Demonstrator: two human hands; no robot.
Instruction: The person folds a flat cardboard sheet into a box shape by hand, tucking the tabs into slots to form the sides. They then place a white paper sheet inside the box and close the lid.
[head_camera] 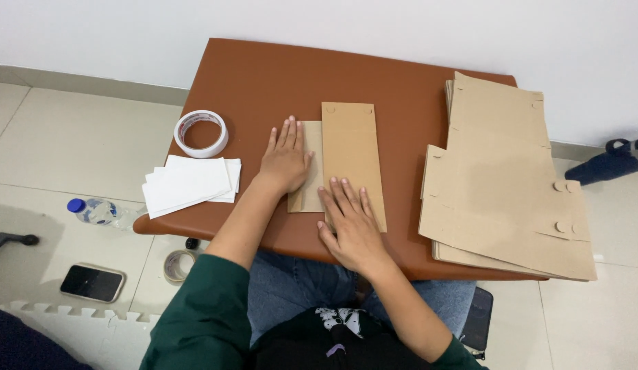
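A: Brown cardboard piece (346, 161), folded flat, near middle of table (264, 75). Long panel uppermost, paler flap showing along its left edge.
B: Hands on it?
A: Both. Left hand (286, 161) laid flat on the paler flap, fingers spread and straight, pointing away from the body. Right hand (350, 226) laid flat on the near end of the long panel, fingers likewise straight. Nothing gripped; palms down, pressing only.
B: Table?
A: Reddish-brown top, rounded corners, set against a white wall.
B: To the right?
A: Stack of flat cardboard sheets (504, 178), same brown, well apart from the folded piece, near corner overhanging the table edge. Round tabs visible on the top sheet.
B: To the left?
A: Tape roll (201, 133), white, lying flat. Just beside it, nearer the body, white sheets (189, 185), fanned, at the table's left corner.
B: Floor?
A: Pale tiles. Plastic bottle (96, 211) with blue cap, lying on its side. Black phone (93, 282), screen dark. Second tape roll (176, 265), brownish, partly under the table edge.
B: Clothing?
A: Green sleeves, blue jeans, black top.
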